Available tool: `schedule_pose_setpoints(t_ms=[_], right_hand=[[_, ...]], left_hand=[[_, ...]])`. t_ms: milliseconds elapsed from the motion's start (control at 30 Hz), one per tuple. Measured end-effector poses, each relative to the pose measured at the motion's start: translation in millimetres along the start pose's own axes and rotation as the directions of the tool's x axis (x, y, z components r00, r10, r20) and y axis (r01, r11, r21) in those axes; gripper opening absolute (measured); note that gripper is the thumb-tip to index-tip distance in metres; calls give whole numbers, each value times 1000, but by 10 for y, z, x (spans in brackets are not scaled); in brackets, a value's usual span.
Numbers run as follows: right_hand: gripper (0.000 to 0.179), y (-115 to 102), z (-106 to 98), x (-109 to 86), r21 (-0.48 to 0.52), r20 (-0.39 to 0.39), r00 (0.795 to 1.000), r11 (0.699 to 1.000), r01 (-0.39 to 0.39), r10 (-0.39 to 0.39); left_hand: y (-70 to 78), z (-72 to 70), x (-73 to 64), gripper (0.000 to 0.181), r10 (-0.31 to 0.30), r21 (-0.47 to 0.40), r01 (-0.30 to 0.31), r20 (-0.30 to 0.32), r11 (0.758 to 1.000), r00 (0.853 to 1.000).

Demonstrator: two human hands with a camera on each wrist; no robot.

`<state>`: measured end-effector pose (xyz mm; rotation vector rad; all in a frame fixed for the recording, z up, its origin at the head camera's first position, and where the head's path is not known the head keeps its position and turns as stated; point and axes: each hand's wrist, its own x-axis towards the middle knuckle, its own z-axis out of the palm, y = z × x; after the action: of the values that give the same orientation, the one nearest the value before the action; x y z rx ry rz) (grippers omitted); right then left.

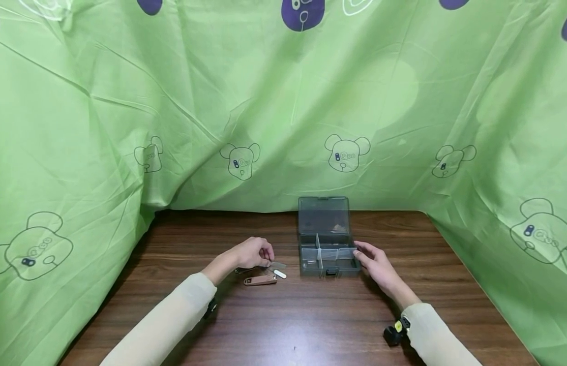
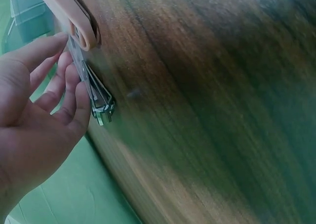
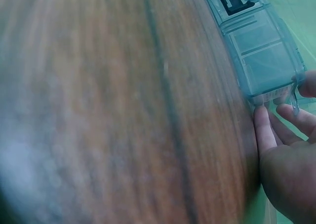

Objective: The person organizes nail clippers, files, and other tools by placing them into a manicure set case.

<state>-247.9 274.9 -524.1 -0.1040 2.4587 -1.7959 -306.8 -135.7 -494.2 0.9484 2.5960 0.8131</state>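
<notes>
Green cloth [image 1: 274,101] hangs behind the table [image 1: 338,310] and along its left and right sides, creased and falling in loose diagonal folds. Six printed bear heads [image 1: 347,153] in thin dark outline are noted across it, each bearing a small dark blue mark and lettering. Purple shapes [image 1: 303,20] line the upper edge of the head view, all cut by the frame, with white line drawings between some of them. The tabletop is dark brown with streaked wood grain; a pale reflection lies on its near part. The right wrist view renders the grain blurred.
</notes>
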Motion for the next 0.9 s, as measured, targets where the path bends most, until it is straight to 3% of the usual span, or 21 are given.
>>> schedule_pose_setpoints(t_ms=[467,733,900], right_hand=[[56,3,-11,5,-4,-1,1000,1000,9,-9],[56,8,-8,2,0,-1,1000,1000,-8,8],[56,-6,-14,-1,3,1,1000,1000,-9,9]], left_hand=[[-17,35,22,16,3,-22,-3,-6,1000,1000],[-6,30,-1,15,55,14,-55,-5,998,998],[-10,39,24,11,90,15,-90,-51,996,995]])
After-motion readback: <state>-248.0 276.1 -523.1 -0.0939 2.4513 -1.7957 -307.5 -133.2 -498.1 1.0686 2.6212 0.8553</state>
